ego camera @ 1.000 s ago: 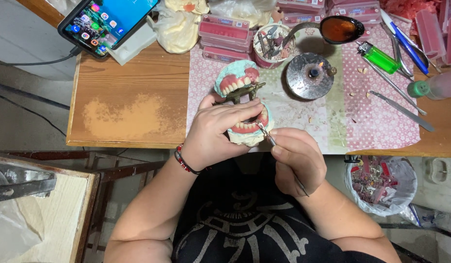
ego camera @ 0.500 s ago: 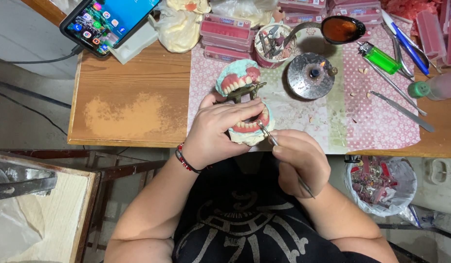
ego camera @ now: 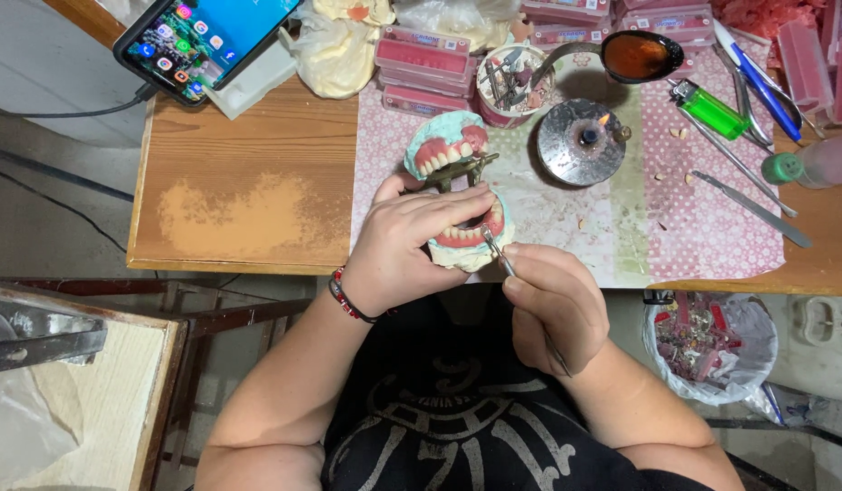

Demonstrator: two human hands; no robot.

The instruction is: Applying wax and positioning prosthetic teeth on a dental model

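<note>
Wooden desk [ego camera: 248,145], worn pale patch near the front edge. Pink dotted mat [ego camera: 712,218] covers its right part. On the mat: round metal burner [ego camera: 580,144] with small flame, green lighter [ego camera: 712,109], metal hand tools [ego camera: 752,209], cup of instruments [ego camera: 514,86], spoon with dark liquid [ego camera: 641,55]. Pink tooth-card boxes [ego camera: 421,59] at back. Smartphone [ego camera: 203,32] propped at the back left corner, cable trailing off.

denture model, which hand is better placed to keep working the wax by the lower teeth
Right. The right hand holds the thin metal tool with its tip at the lower teeth of the denture model. The left hand is wrapped around the model, steadying it, so it probably cannot carve.
</note>
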